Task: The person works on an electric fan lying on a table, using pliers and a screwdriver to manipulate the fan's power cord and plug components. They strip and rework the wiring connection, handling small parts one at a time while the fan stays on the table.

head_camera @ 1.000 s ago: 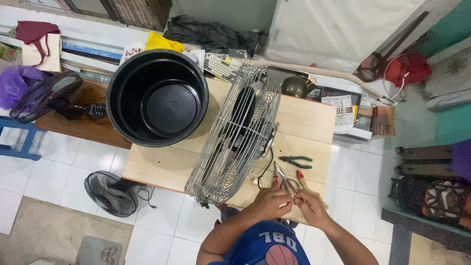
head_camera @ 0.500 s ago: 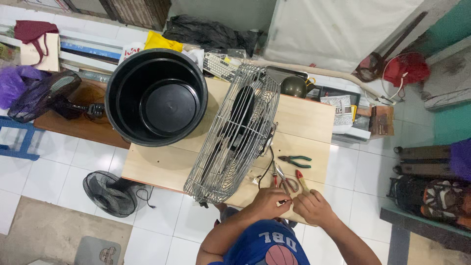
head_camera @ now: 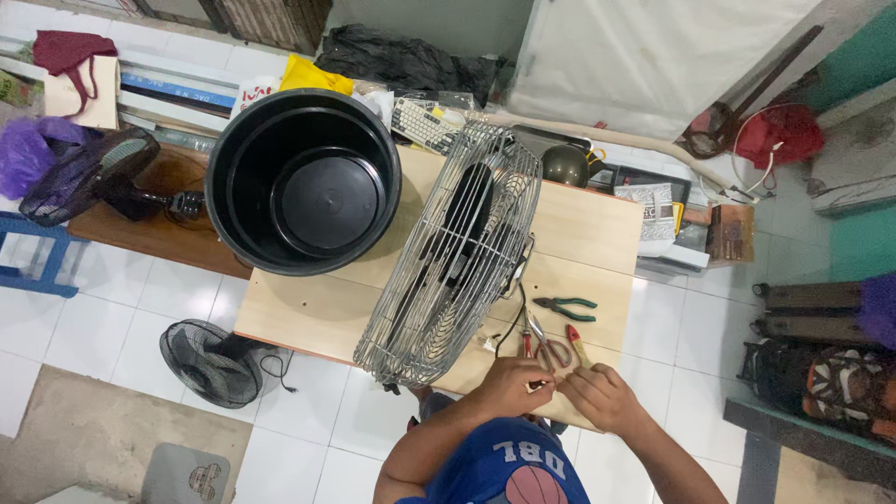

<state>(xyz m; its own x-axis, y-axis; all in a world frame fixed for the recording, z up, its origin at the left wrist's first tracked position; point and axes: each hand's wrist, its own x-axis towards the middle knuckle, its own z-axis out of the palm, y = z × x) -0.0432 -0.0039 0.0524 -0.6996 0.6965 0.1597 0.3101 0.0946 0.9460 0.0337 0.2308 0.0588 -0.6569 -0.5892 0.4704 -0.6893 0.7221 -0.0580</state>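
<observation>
A wooden table (head_camera: 579,224) is seen from above, and places are given here relative to the wire-caged fan (head_camera: 453,257) lying on it. The fan is tilted on its side across the middle of the table, its dark blades showing through the metal grille.

Both hands are held together at the table's near edge, just below and to the right of the fan. The left hand (head_camera: 509,385) is curled, its fingertips pinched narrowly on a small pale piece (head_camera: 536,385) (too small to be identified). The right hand (head_camera: 602,397) is brought up against it from the right, its fingers bent towards the same piece; whether it grips anything cannot be told. A thin dark cord (head_camera: 513,327) is seen running from the fan's lower right side down towards the hands.

Just above the hands, to the right of the fan, red-handled pliers (head_camera: 546,347) lie on the table, with a red-handled tool (head_camera: 577,343) beside them. Green-handled pliers (head_camera: 565,306) lie a little farther up, still near the fan's right edge.

To the left of the fan, a large black tub (head_camera: 303,182) stands on the table's corner. Well below and left of the fan, a small black fan (head_camera: 210,362) lies on the tiled floor.
</observation>
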